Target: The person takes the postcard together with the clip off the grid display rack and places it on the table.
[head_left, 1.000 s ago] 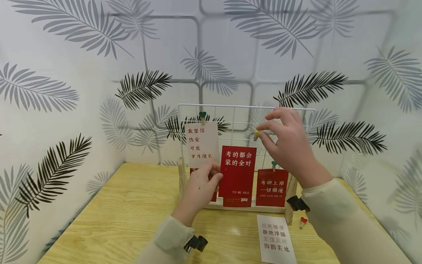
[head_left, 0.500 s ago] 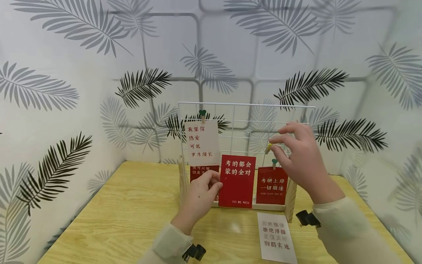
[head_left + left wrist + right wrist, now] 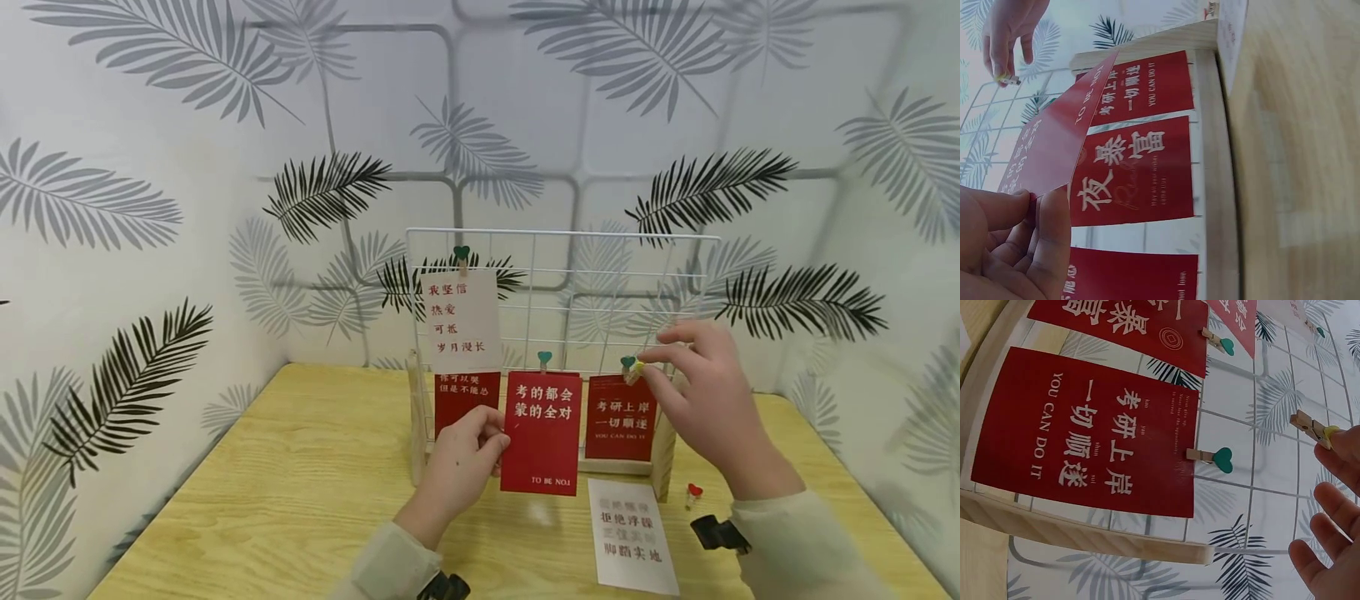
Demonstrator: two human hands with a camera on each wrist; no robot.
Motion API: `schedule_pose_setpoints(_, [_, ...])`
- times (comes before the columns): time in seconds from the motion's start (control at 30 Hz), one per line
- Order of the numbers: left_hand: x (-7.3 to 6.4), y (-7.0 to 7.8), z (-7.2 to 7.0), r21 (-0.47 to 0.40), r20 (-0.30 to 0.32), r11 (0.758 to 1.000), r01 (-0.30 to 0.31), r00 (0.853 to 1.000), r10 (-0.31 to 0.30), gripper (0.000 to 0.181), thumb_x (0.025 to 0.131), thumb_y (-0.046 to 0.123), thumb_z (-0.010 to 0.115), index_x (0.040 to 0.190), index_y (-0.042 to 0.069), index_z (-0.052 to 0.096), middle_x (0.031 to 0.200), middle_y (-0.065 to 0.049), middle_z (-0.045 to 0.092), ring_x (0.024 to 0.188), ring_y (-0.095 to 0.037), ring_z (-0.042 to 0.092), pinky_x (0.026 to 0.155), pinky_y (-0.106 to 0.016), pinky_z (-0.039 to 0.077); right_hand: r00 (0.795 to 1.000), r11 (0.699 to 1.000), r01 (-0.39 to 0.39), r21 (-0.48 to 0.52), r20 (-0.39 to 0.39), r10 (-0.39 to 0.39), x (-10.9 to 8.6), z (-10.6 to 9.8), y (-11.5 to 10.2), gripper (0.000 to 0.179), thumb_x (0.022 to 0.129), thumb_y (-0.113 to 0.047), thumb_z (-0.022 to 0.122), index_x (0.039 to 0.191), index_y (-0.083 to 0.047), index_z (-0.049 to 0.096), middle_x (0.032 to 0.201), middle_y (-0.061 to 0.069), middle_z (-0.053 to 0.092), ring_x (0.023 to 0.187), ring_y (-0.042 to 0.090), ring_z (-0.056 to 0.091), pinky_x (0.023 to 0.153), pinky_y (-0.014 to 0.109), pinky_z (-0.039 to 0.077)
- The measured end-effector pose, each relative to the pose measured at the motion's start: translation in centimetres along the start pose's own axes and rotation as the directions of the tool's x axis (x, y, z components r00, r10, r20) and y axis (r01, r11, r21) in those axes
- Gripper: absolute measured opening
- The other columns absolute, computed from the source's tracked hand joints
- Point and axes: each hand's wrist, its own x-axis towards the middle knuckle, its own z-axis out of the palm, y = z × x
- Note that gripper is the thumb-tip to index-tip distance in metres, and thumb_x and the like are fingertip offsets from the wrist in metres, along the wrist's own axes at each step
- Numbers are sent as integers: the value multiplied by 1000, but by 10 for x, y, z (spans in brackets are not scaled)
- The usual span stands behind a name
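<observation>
My left hand (image 3: 461,467) pinches the left edge of a red card (image 3: 540,442) with white lettering, between thumb and fingers. The card is held out in front of the white wire grid rack (image 3: 562,234). Behind it, in the left wrist view, another red card (image 3: 1141,172) hangs on the rack. With thumb and index finger my right hand (image 3: 712,392) pinches a small wooden clothespin (image 3: 1309,428) with a yellow decoration. That hand is in front of the rack's right side, near a red card (image 3: 1097,437) fastened by a teal-heart clothespin (image 3: 1213,458).
A white card (image 3: 461,333) hangs at the rack's upper left from a green-heart clothespin (image 3: 462,257), above a red card (image 3: 465,404). Another white card (image 3: 633,542) lies on the wooden table (image 3: 300,500) in front, with a red-heart clothespin (image 3: 694,493) to its right.
My left hand has lowered the red card, and a teal-heart clothespin now shows above it. My right hand has moved right and down with the yellow clothespin.
</observation>
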Motion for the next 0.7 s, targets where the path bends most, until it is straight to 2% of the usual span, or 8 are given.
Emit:
schedule_pose_setpoints(0.33, [-5, -12, 10, -26, 42, 999, 43, 998, -41, 11, 99, 11, 66, 110, 11, 62, 87, 0, 62, 68, -24, 65, 63, -29, 57, 993, 993, -117, 7, 12, 117, -39, 3, 17, 10, 86, -2, 76, 96, -2, 76, 117, 17, 59, 117, 40, 47, 92, 58, 37])
schedule_pose_setpoints(0.7, [-9, -24, 19, -11, 102, 993, 117, 988, -116, 8, 100, 10, 64, 107, 13, 62, 87, 1, 62, 69, -16, 62, 62, -29, 56, 970, 974, -225, 2, 101, 223, -65, -2, 35, 7, 90, -4, 72, 96, -2, 74, 116, 17, 58, 115, 41, 47, 87, 60, 38])
